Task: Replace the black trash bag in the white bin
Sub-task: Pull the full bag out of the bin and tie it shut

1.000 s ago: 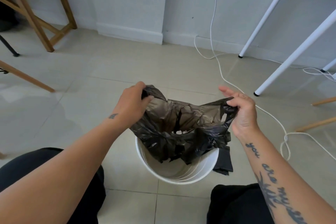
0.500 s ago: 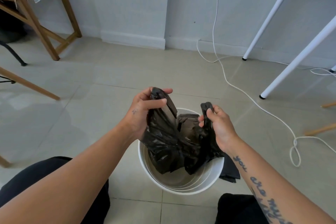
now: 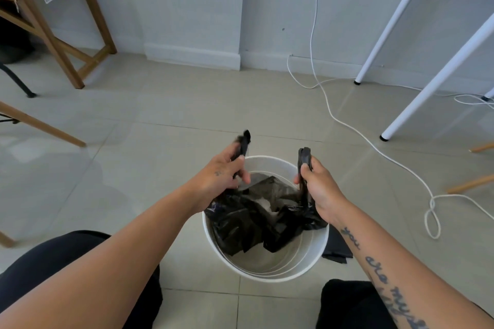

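A round white bin [image 3: 267,274] stands on the tiled floor between my knees. A crumpled black trash bag [image 3: 248,224] hangs inside it, with something pale showing in its folds. My left hand [image 3: 222,177] grips the bag's left handle above the bin's far left rim. My right hand [image 3: 318,187] grips the right handle over the right rim. Both handles are pulled up and stick out above my fists. A flat black piece [image 3: 337,248], perhaps another bag, lies on the floor right of the bin.
A white cable [image 3: 361,133] snakes across the floor on the right, ending in a loop. White table legs [image 3: 433,85] slant down at the right. Wooden furniture legs [image 3: 66,59] stand at the left. The wall and baseboard [image 3: 192,55] lie ahead.
My hands have gathered the bag's edges into two handles and drawn closer together. The bag has sunk lower into the bin, and the view has tilted up slightly.
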